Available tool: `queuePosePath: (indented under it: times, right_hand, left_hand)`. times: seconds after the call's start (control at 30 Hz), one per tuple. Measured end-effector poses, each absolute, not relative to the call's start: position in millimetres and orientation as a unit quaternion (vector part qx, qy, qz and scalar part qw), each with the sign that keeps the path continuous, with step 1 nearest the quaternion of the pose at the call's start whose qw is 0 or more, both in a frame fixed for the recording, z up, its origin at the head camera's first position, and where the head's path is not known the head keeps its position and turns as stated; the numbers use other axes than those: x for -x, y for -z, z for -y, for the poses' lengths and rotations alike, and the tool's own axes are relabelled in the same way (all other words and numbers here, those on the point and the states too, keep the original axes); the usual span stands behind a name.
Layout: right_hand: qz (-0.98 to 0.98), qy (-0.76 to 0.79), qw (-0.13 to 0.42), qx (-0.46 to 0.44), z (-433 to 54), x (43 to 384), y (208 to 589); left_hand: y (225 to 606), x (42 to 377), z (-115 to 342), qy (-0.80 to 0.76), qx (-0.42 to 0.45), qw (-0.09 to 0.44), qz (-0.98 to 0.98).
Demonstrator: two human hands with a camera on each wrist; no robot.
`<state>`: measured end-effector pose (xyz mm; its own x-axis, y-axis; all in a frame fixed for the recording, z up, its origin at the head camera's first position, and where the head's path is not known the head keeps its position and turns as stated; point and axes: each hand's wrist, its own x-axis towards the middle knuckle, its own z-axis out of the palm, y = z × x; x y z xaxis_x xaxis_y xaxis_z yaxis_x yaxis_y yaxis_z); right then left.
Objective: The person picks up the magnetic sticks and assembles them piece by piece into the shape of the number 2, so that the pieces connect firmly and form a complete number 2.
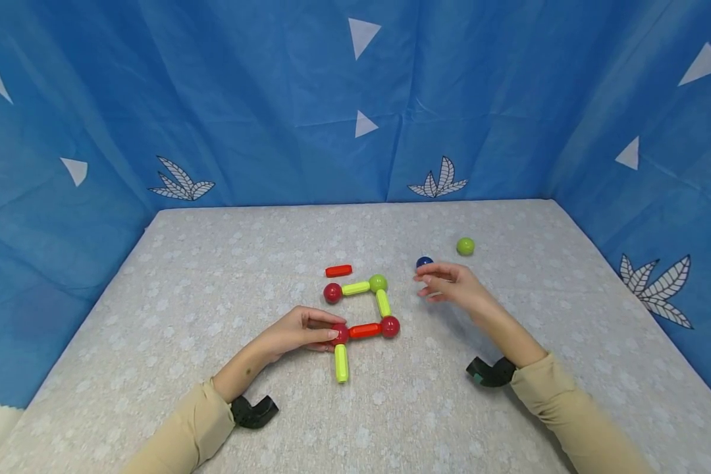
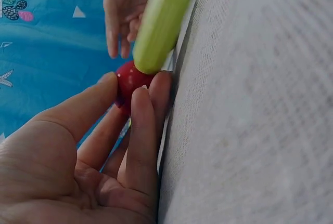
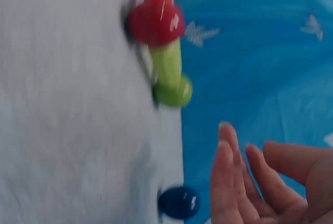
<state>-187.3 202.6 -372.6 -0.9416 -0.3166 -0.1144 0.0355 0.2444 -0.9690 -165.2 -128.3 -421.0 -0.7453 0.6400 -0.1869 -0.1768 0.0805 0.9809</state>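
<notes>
Blue printed cloth backdrop (image 1: 308, 72); below, pale patterned tabletop (image 1: 243, 257). Item: jointed figure (image 1: 384, 305) of balls and rods, with a gap along the left side. Near-left red ball (image 1: 341, 334): pinched between thumb and fingers of left hand (image 1: 296, 332), with near yellow-green rod (image 1: 341, 364) projecting toward the front and red connecting rod (image 1: 364, 330) leading to near-right red ball (image 1: 390, 326). Beyond: side yellow-green rod (image 1: 383, 303), attached green ball (image 1: 378, 283), far yellow-green rod (image 1: 355, 288), far-left red ball (image 1: 333, 293). Right hand (image 1: 453, 284): empty, fingers loosely extended, thumb apart, just beside blue ball (image 1: 424, 261); contact not confirmable. Loose: spare red rod (image 1: 338, 270), just beyond far-left red ball; spare green ball (image 1: 465, 246), beyond blue ball to the right.

Possible hazards: blue ball sent rolling, from a one-sided brush of fingertips instead of a grasp from both sides. Jointed figure pulled apart or skewed, from any twist or tug through near-left red ball, given end-only contact at each joint. Far-left red ball swung out of line, from a knock passed along the jointed figure. Spare red rod shoved into far-left red ball, from a careless reach across.
</notes>
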Motion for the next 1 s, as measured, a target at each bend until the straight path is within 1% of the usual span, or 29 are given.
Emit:
queuePosePath:
  times: [0.1, 0.17, 0.23, 0.53, 1.0]
  right_hand:
    - [-0.775, 0.625, 0.09, 0.029, -213, 203, 378]
    - [-0.769, 0.635, 0.072, -0.002, -215, 211, 382]
    - [-0.762, 0.644, 0.066, -0.022, -216, 218, 386]
    - [-0.763, 0.639, 0.093, -0.02, -211, 237, 401]
    - [-0.769, 0.634, 0.086, -0.004, -211, 237, 405]
  left_hand:
    - [421, 164, 129, -0.661, -0.167, 0.314, -0.66]
    - [422, 164, 128, -0.66, -0.162, 0.314, -0.663]
    - [422, 163, 128, -0.659, -0.158, 0.314, -0.665]
    - [419, 163, 125, -0.652, -0.126, 0.313, -0.679]
    - [417, 161, 123, -0.655, -0.119, 0.31, -0.679]
